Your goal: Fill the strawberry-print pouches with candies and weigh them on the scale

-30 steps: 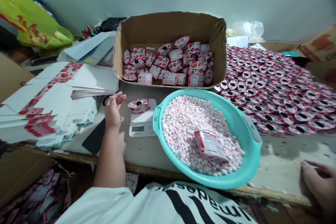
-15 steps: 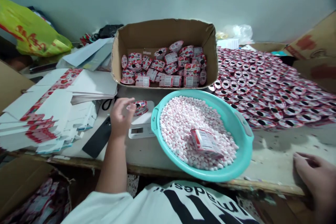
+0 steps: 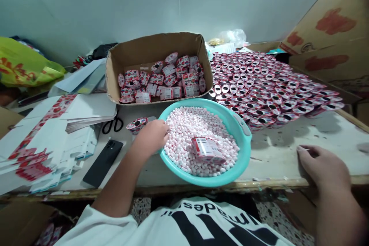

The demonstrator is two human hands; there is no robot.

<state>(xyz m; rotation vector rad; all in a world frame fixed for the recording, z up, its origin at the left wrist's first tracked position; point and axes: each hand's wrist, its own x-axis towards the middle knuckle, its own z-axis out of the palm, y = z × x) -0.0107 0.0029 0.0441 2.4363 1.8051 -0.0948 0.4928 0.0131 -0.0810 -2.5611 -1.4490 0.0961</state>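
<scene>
My left hand (image 3: 152,135) reaches over the left rim of a turquoise basin (image 3: 245,157). Its fingers are curled together at the edge of the small white-and-pink candies (image 3: 184,123); what they hold, if anything, is hidden. Just left of that hand, an upright strawberry-print packet (image 3: 137,125) with a dark opening stands on a white digital scale (image 3: 152,118), mostly covered by the hand. On top of the candies lies another printed packet (image 3: 207,149), on its side. At the right, my right hand (image 3: 324,167) rests on the tabletop, fingers loosely bent and apart, holding nothing.
Behind the basin stands a cardboard box (image 3: 158,46) of filled-looking packets. Many open packets (image 3: 268,88) stand packed together at the right. Flat printed cartons (image 3: 43,134), black scissors (image 3: 112,123) and a phone (image 3: 103,163) lie at the left.
My left hand has gone from beside the packet on the scale rightward to the candies in the basin. The head view has shifted right; my right hand still rests on the table.
</scene>
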